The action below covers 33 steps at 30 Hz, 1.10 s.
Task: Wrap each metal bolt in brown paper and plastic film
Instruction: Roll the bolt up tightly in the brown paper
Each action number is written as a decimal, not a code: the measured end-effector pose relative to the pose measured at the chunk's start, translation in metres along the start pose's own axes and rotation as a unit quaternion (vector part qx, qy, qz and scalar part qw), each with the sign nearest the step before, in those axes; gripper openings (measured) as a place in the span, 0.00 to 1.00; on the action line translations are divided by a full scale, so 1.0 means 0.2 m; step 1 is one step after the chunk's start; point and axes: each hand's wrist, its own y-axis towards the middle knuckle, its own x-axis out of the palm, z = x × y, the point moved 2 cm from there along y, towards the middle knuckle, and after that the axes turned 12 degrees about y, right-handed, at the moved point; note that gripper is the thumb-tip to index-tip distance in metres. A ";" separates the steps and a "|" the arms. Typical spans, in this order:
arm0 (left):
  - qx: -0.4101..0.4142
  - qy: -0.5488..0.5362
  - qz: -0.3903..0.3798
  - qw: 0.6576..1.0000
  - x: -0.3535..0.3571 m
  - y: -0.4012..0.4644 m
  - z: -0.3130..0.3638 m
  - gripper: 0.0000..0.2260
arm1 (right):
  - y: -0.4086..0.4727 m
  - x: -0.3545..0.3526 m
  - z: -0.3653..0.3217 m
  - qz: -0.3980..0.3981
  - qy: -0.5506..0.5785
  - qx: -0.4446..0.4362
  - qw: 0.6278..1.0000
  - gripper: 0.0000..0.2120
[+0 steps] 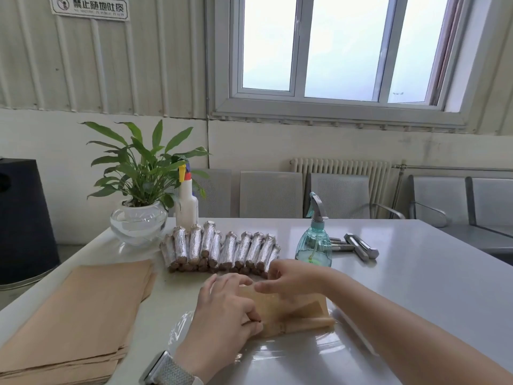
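head view: left hand (222,309) pinches the brown paper (280,309); right hand (288,279) pinches the plastic film (291,354); wrapped bolts (219,248) at 12 o'clock.

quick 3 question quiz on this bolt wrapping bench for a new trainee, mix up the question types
1. True or false: the stack of brown paper sheets lies to the left of both hands.
2. Which stands nearest the bare metal bolts? A) potted plant B) teal spray bottle C) white spray bottle
3. What lies under the brown paper that the left hand and right hand are folding?

Key
1. True
2. B
3. Clear plastic film, spread on the table.
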 end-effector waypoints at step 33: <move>0.122 0.095 0.075 0.985 -0.08 -0.03 0.05 0.13 | -0.42 0.14 -0.01 0.154 -0.218 -0.125 0.955 0.04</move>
